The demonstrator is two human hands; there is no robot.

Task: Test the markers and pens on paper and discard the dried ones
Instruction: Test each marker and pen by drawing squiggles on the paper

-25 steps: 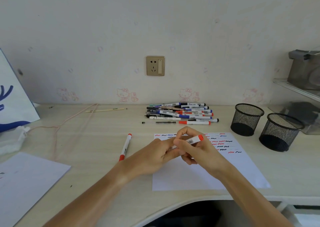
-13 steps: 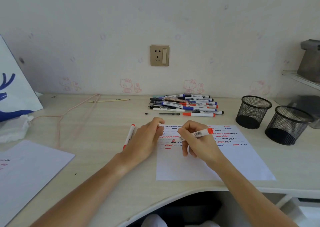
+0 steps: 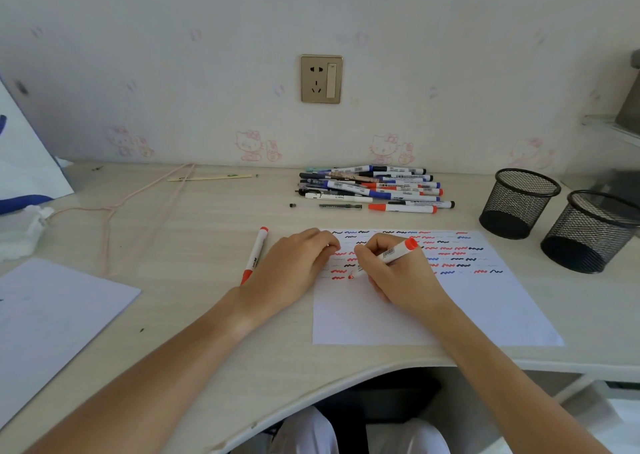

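My right hand (image 3: 398, 275) grips a white marker with a red end (image 3: 394, 253), its tip down on the white test paper (image 3: 467, 308) among red, blue and black squiggles. My left hand (image 3: 294, 266) rests curled on the paper's left edge; whether it hides the marker's cap I cannot tell. Left of that hand lies a capped red marker (image 3: 255, 255) on the desk. A pile of markers and pens (image 3: 374, 188) sits behind the paper near the wall.
Two black mesh cups (image 3: 517, 202) (image 3: 588, 232) stand at the right. Another sheet (image 3: 52, 322) lies at the front left, with a tissue (image 3: 24, 235) and a bag (image 3: 24, 162) beyond it. A pink cord (image 3: 114, 207) crosses the desk. The desk's front edge curves inward.
My hands came apart after working together on the marker above the paper. The right hand lowered the marker's tip onto the paper; the left hand settled on the paper's left edge.
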